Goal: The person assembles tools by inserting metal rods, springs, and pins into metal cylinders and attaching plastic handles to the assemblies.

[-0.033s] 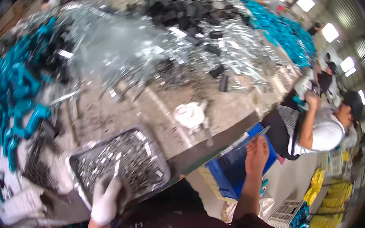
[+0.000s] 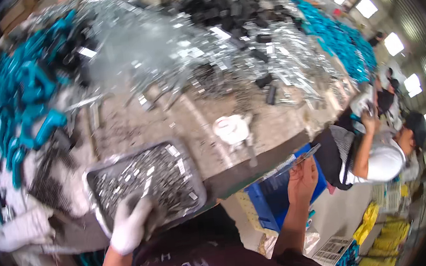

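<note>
My left hand point(image 2: 131, 222), in a white glove, reaches over the near edge of a grey tray point(image 2: 201, 183) full of small metal pieces point(image 2: 135, 180). A short, shiny metal strip point(image 2: 148, 185) stands out from its closed fingertips, which are blurred. Bare and raised to the right, my right hand point(image 2: 302, 178) pinches a long, thin metal strip point(image 2: 291, 163). That strip lies slantwise above a blue bin point(image 2: 270, 207) beside the table's edge.
A round white object point(image 2: 232, 129) stands on the table point(image 2: 170, 122). Teal curved parts point(image 2: 29, 111) are heaped left, clear and metal pieces point(image 2: 137, 52) behind, black parts point(image 2: 226, 9) farther back. A co-worker point(image 2: 377, 160) sits at right near yellow sacks point(image 2: 390, 234).
The whole view has shifted slightly, so the table, tray and bin appear farther right and a little higher. Both hands keep nearly the same pose and place relative to tray and bin.
</note>
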Available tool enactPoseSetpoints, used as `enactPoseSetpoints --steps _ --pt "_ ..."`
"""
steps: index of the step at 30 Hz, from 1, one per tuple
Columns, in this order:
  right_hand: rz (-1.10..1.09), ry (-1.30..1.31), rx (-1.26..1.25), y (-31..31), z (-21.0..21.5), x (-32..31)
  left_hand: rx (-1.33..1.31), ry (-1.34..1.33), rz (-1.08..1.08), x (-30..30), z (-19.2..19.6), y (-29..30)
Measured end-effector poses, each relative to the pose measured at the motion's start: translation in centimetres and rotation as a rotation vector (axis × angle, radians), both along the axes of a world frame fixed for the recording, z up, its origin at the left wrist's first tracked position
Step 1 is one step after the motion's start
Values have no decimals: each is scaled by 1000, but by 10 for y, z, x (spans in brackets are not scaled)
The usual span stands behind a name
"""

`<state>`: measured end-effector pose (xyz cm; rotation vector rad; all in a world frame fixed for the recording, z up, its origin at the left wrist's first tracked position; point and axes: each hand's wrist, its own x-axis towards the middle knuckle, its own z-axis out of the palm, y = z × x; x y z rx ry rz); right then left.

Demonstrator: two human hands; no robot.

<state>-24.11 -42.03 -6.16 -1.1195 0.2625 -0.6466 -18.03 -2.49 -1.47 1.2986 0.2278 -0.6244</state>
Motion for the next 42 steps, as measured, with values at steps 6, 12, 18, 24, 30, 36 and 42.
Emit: enactPoseSetpoints --steps 6,12,18,24,30,36,42 --pt "593 216 191 183 19 45 203 -235 -91 8 9 1" --pt "805 318 -13 223 8 64 439 -401 33 -15 -15 43" --pt "785 335 -210 222 18 77 548 -464 76 -19 -11 66" --pt "453 98 -125 190 29 97 525 -401 -101 -14 -4 89" --pt "550 170 -5 221 22 93 505 -372 -63 -9 -12 84" --pt "653 217 0 235 21 91 496 -320 -112 -6 -11 77" --pt "773 250 51 226 19 95 487 -377 -52 -9 -15 70"
